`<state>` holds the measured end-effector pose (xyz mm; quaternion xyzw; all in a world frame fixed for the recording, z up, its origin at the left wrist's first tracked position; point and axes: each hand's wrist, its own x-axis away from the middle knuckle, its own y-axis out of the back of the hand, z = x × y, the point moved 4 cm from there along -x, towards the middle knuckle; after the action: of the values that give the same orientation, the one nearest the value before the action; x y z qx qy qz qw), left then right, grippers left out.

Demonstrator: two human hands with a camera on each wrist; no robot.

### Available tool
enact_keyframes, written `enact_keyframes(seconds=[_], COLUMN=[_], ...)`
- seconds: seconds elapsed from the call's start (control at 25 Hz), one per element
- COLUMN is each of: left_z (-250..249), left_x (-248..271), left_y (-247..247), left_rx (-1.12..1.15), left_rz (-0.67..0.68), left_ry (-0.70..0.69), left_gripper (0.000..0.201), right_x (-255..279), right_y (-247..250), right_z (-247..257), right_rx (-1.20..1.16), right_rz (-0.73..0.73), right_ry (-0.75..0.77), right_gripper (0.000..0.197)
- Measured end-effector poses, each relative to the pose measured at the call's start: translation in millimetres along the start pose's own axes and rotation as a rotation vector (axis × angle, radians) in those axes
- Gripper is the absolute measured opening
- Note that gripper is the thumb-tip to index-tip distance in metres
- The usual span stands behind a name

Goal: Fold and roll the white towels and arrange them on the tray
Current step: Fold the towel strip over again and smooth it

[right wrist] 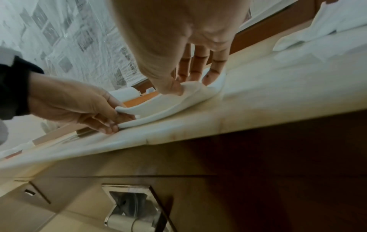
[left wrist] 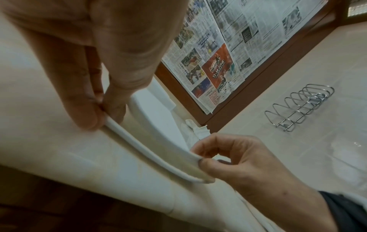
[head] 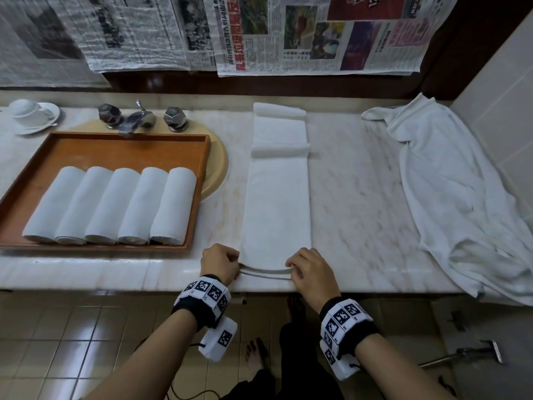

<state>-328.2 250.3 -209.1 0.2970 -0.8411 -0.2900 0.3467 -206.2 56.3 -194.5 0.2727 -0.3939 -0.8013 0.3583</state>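
Five rolled towels [head: 111,204] lay in one tray [head: 199,197]. My left hand [head: 219,262] and right hand [head: 310,269] pinched the folded towel's [head: 277,203] near corners; one loose towel [head: 461,183] lay alongside.

Both hands pinching near end of folded white towel [head: 277,203], left hand [head: 219,262], right hand [head: 310,271], five rolled towels [head: 111,206] on wooden tray [head: 115,147]

The tray [head: 199,180] runs off the head view's left edge. The loose towel [head: 461,197] is cut off at right — its full shape is unseen. Newspaper [head: 317,33] print is too blurred to read.
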Motion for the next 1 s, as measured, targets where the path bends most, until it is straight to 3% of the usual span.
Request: enact_keyframes(seconds=[0.24,0.36,0.44,0.48,0.56,0.68,0.76,0.88,0.92,1.0], left_z=[-2,-7,-13,-20,-36,-51,-32,-13,-18,-45], left_x=[0,2,0,-1,-1,7,6,-4,-5,-5], left_y=[2,8,17,21,12,-29,-39,-21,-18,-31], left_rx=[0.143,0.184,0.028,-0.095,-0.226,-0.407,-0.515,-0.520,-0.495,-0.463], left_rz=[0.001,0.064,0.010,-0.074,-0.117,0.197,0.283,0.202,0.173,0.185], left_ry=[0.058,0.101,0.086,0.034,-0.158,-0.380,-0.326,-0.049,-0.002,-0.139], left_gripper=[0.030,0.028,0.020,0.017,0.039,0.059,0.061,0.063,0.064,0.062], right_x=[2,3,-3,-8,-23,-29,-23,-25,-28,-39], right_y=[9,4,6,8,6,-20,-29,-9,-6,-12], right_z=[-4,-5,-3,1,15,29,7,-30,-29,-10], right_rx=[-0.029,0.085,0.149,0.148,0.107,0.180,0.279,0.280,0.258,0.256], right_rz=[0.023,0.194,0.289,0.267,0.232,0.537,0.657,0.547,0.522,0.516], right_ry=[0.013,-0.038,-0.108,-0.120,-0.096,-0.040,-0.152,-0.612,-0.663,-0.463], right_gripper=[0.017,0.022,0.030,0.036,0.051,0.059,0.062,0.068,0.070,0.068])
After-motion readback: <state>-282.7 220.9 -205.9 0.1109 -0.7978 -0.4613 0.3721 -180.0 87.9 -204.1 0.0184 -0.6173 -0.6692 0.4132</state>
